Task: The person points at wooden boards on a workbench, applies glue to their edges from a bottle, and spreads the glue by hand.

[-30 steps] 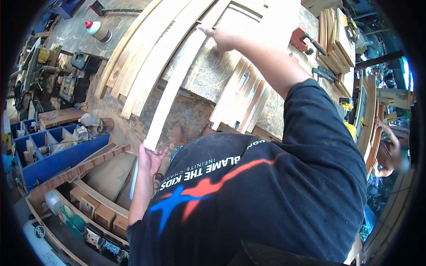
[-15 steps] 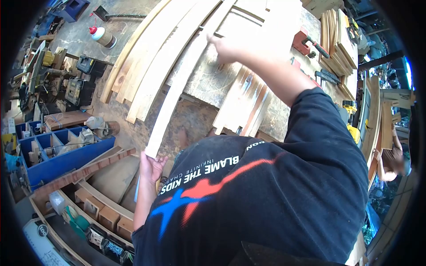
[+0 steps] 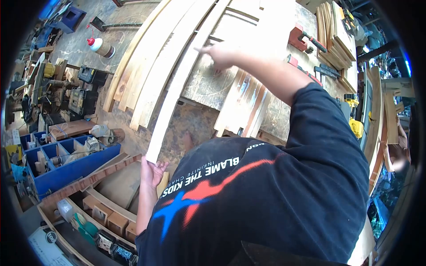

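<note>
A long, pale wooden strip (image 3: 171,104) runs from the workbench toward me. My left hand (image 3: 153,172) is closed around its near end, palm turned up and thumb side showing. Farther along, my right hand (image 3: 217,56) reaches over the bench, an outstretched finger touching the strip's right edge. Its other fingers are partly hidden and washed out by bright light. Left of the strip, several long boards (image 3: 144,66) lie side by side.
A glue bottle (image 3: 102,48) with a red cap stands at the upper left. A red clamp (image 3: 299,40) and stacked boards (image 3: 333,40) are at the right. A blue divided box (image 3: 73,166) sits at the lower left. Another person (image 3: 397,150) is at far right.
My right hand has moved toward me along the strip, down and left in view. My left hand keeps its hold on the near end. The view has shifted slightly.
</note>
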Tool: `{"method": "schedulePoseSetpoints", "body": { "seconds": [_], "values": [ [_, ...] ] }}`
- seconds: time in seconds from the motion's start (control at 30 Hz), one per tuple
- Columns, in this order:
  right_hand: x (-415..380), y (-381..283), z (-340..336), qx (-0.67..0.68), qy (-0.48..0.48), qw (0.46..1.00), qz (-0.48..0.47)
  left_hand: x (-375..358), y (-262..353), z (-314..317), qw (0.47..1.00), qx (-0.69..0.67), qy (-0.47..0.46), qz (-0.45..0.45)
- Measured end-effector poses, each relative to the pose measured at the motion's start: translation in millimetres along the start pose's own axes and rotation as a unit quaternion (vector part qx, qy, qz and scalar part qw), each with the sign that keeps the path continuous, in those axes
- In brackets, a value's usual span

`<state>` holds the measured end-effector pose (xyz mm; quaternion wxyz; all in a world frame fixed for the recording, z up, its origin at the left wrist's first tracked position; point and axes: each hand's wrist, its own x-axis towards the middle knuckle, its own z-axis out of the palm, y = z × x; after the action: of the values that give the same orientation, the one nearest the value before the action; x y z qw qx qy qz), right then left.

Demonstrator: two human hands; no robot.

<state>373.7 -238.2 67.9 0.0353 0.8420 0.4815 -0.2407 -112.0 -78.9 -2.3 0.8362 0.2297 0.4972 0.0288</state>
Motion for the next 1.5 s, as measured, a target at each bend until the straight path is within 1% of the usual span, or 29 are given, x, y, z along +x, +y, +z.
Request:
{"method": "schedulePoseSetpoints", "body": {
  "seconds": [0.03, 0.1, 0.17, 0.2, 0.23, 0.27, 0.33, 0.43, 0.47, 0.53, 0.57, 0.67, 0.7, 0.73, 0.8, 0.83, 0.87, 0.9, 1.0, 1.07, 1.1, 1.17, 1.2, 1.27, 1.33, 1.37, 1.47, 1.5],
  "values": [
    [13, 13, -1, 0.105, 0.013, 0.992, 0.064, -1, -1, 1, 1.0, 0.002, 0.002, 0.0],
    [57, 65, 27, 0.22, 0.117, 0.966, 0.068, 1, -4, -2, 1.0, -0.006, -0.012, -0.003],
    [61, 66, 24, 0.224, 0.102, 0.967, 0.061, -3, -6, 2, 1.0, -0.008, -0.012, -0.004],
    [34, 38, -2, 0.189, 0.043, 0.979, 0.055, 1, -8, -4, 1.0, -0.009, -0.022, -0.008],
    [2, 8, -30, -0.015, -0.019, 0.999, 0.034, 1, -9, -6, 1.0, -0.009, -0.025, -0.007],
    [-8, 4, -32, -0.068, -0.019, 0.997, -0.021, 2, -10, -6, 1.0, -0.009, -0.028, -0.007],
    [20, 35, -1, 0.003, 0.045, 0.998, 0.046, 1, -11, -4, 1.0, -0.014, -0.022, -0.01],
    [25, 45, -13, 0.037, 0.066, 0.991, 0.115, 4, -16, -6, 0.999, -0.027, -0.022, -0.021],
    [23, 41, -14, -0.004, 0.039, 0.996, 0.076, 5, -16, -8, 0.999, -0.032, -0.023, -0.025],
    [-8, 9, -39, -0.084, -0.014, 0.996, 0.001, 4, -17, -6, 0.999, -0.028, -0.025, -0.019],
    [0, 15, -26, -0.062, -0.008, 0.998, 0.029, 3, -16, -5, 0.999, -0.025, -0.027, -0.017],
    [38, 56, -5, -0.022, 0.028, 0.983, 0.177, 3, -17, -4, 0.999, -0.022, -0.019, -0.018],
    [58, 77, 15, 0.006, 0.114, 0.985, 0.126, 2, -19, -4, 0.999, -0.022, -0.018, -0.017],
    [41, 57, -3, -0.037, 0.07, 0.993, 0.085, 2, -19, -4, 1.0, -0.021, -0.018, -0.014],
    [8, 20, -35, -0.123, -0.017, 0.992, 0.003, 4, -20, -3, 0.999, -0.027, -0.02, -0.016],
    [14, 24, -26, -0.097, -0.006, 0.995, 0.016, 4, -20, -5, 0.999, -0.032, -0.022, -0.023],
    [30, 40, -14, -0.05, 0.031, 0.997, 0.048, 5, -19, -6, 0.999, -0.038, -0.023, -0.029],
    [33, 45, -16, -0.005, 0.067, 0.995, 0.079, 4, -18, -6, 0.999, -0.037, -0.027, -0.027],
    [29, 45, -21, -0.015, 0.058, 0.996, 0.064, 4, -17, -3, 0.999, -0.034, -0.035, -0.021],
    [5, 19, -42, -0.102, -0.019, 0.994, -0.017, 4, -17, -6, 0.999, -0.03, -0.033, -0.017],
    [14, 29, -29, -0.068, 0.002, 0.997, -0.043, 4, -17, -7, 0.999, -0.03, -0.033, -0.018],
    [53, 71, 0, -0.009, 0.076, 0.997, 0.019, 5, -18, -8, 0.999, -0.031, -0.034, -0.021],
    [53, 72, -3, 0.02, 0.112, 0.992, 0.05, 4, -19, -6, 0.999, -0.029, -0.028, -0.02],
    [50, 76, -12, -0.005, 0.062, 0.995, 0.083, 1, -17, -2, 0.999, -0.027, -0.015, -0.017],
    [35, 58, -26, -0.086, 0.035, 0.995, 0.041, 2, -16, -6, 1.0, -0.019, -0.018, -0.011],
    [18, 45, -34, -0.088, 0.037, 0.995, -0.002, 2, -16, -8, 1.0, -0.015, -0.019, -0.009],
    [26, 51, -32, -0.029, 0.039, 0.998, 0.049, -8, -12, -7, 1.0, -0.009, 0.002, -0.009],
    [38, 62, -24, 0.005, 0.071, 0.996, 0.061, -7, -13, -13, 1.0, -0.013, 0.0, -0.011]
  ]
}}
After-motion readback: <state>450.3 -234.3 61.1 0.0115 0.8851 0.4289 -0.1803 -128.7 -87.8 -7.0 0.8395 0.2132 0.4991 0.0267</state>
